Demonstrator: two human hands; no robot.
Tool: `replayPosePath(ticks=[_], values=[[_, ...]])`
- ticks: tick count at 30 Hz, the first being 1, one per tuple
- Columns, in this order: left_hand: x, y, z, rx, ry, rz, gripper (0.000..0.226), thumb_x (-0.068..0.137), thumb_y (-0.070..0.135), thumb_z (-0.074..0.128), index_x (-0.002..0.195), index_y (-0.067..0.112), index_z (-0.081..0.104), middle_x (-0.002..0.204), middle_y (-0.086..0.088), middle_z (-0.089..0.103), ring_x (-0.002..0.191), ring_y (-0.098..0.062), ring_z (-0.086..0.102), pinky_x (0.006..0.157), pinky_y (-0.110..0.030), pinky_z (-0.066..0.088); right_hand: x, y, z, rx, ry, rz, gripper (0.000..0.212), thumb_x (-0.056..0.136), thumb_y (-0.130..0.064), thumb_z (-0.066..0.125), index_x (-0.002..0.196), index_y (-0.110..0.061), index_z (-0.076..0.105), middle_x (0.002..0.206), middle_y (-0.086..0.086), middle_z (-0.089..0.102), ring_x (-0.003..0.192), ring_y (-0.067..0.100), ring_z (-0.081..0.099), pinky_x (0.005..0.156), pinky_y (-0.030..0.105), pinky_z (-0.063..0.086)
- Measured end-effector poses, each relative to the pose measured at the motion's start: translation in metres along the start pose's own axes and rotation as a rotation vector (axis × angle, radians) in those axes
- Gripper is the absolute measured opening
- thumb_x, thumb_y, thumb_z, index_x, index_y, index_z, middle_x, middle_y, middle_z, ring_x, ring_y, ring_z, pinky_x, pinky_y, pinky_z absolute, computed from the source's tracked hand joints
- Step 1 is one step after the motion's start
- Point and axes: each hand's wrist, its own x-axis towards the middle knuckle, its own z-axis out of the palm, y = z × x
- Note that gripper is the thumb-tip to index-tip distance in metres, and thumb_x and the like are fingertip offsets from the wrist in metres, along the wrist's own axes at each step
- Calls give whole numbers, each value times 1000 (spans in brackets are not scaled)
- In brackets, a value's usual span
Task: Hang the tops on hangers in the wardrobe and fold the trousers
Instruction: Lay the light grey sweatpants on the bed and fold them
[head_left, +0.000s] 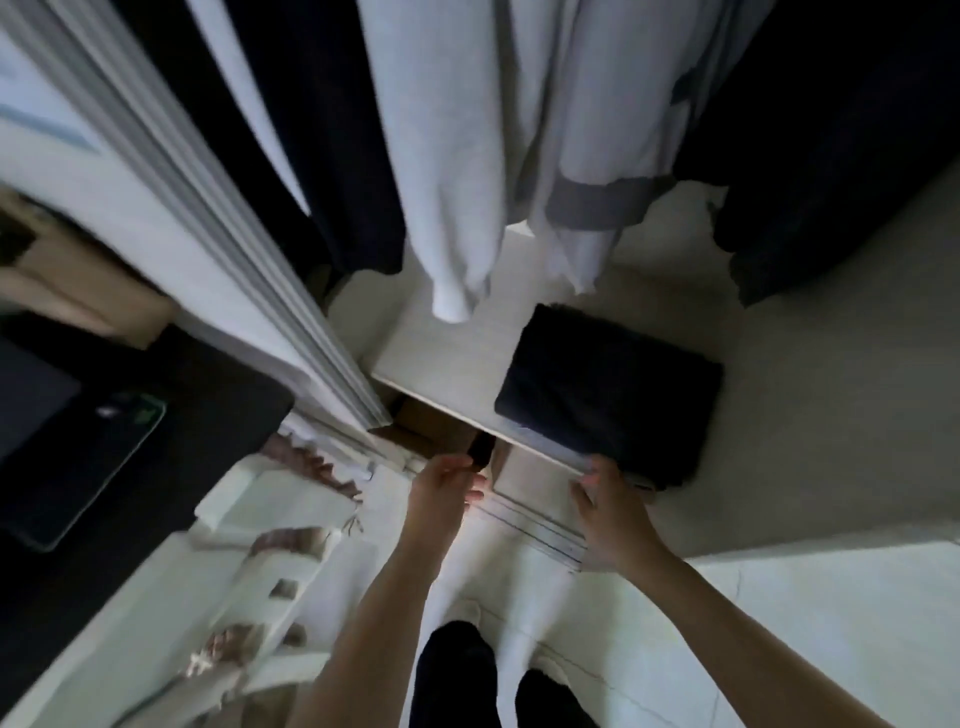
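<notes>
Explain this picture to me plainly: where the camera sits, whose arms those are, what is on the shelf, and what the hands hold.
There is no machine here. A person wears one wide-angle camera on the head, looking down at their own bare arms, so the view bends at the edges. They stand at an open wardrobe. Tops hang above: a white top between dark ones. On the white shelf lies a folded dark garment, likely the trousers. The right hand touches its near edge at the shelf front. The left hand hangs relaxed and holds nothing. A phone lies on a dark surface at left.

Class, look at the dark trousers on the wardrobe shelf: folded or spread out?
Folded. The trousers lie as a compact dark rectangle on the shelf, with no legs trailing.
</notes>
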Motion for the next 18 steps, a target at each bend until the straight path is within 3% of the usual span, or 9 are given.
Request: replayPosePath(ticks=[2,5,8,12,14,18], values=[[-38,-26,-8,1,111,-11,22,89,1,51,101,15,63,82,-3,75,73,-15,68,64,-23,47,-14,2,7,-45,-105,-97,34,98,-20,48,123,3,50,112,17,61,106,27,59,70,13,27],[-94,-68,-22,-42,278,-21,22,89,4,51,100,19,63,78,3,75,77,-16,69,72,-30,49,-42,-7,23,-91,-263,-204,35,100,-27,45,123,-2,52,113,12,63,107,25,59,76,19,35],[-141,-103,-37,-128,476,-30,22,90,2,50,98,17,63,75,2,73,75,-18,66,66,-24,48,-73,-23,42,-138,-418,-308,37,101,-31,42,128,-8,49,123,8,61,113,21,57,86,23,41],[-202,-148,-60,-177,687,-56,23,89,5,48,94,23,62,75,4,72,73,-14,66,55,-13,45,-115,-44,75,-181,-561,-442,33,100,-30,44,127,-13,49,120,4,60,97,12,53,76,19,38],[-242,-184,-74,-249,828,-84,22,90,6,50,93,23,62,73,5,71,71,-14,66,60,-19,48,-148,-53,98,-250,-655,-548,31,99,-29,45,126,-13,50,118,3,60,91,10,51,71,18,37],[-310,-250,-85,-375,1043,-145,21,90,6,51,91,23,62,71,1,70,62,-13,65,62,-29,52,-205,-53,134,-380,-808,-704,26,99,-26,46,118,-11,56,117,6,62,98,17,56,79,22,38]])
